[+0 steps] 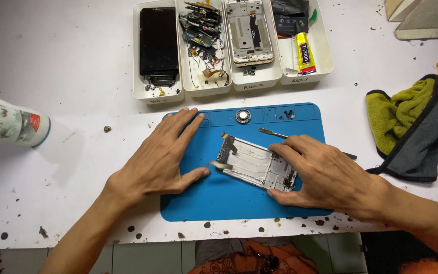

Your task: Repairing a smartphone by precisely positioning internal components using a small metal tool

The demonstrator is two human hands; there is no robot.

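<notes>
- Head view: my left hand (160,155) lies flat on the blue repair mat (239,203), fingers spread, holding nothing.
- My right hand (325,175) grips the white phone mid-frame (252,163) at its 3 o'clock end, thumb on the near edge, fingers on the far edge.
- The frame sits mid-mat, tilted, a loose flex tab at 9 o'clock.
- Judgement: light, thin, stiff yet easily bent; ribbon fragile. Hold by the long edges only.
- Metal spudger (275,133) lies at 12 o'clock; parts trays (231,83) beyond.
</notes>
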